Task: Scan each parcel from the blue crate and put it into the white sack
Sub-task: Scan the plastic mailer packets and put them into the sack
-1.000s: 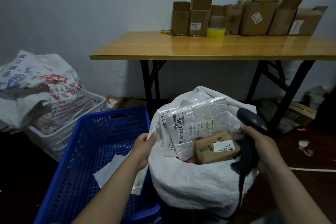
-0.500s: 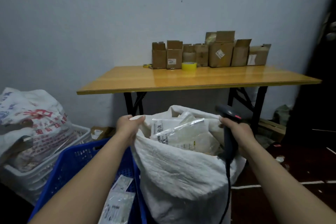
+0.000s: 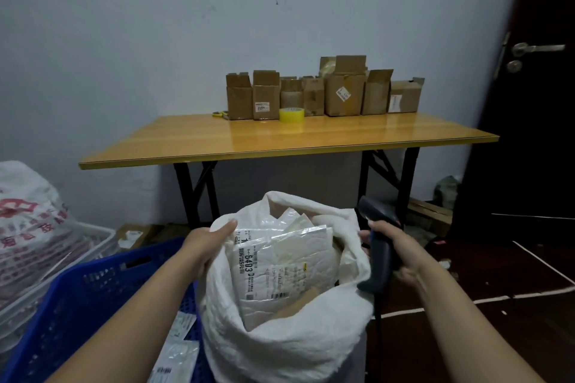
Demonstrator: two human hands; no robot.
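Dim, bluish indoor light, soft focus, wide-angle bending at edges.

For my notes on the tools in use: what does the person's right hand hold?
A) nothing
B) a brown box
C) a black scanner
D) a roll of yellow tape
C: the right hand grips the handle of the black scanner beside the white sack, while the yellow tape stands on the table.

Left hand (image 3: 205,246) grips sack (image 3: 280,348) rim; right hand (image 3: 396,247) curled round scanner (image 3: 375,210).
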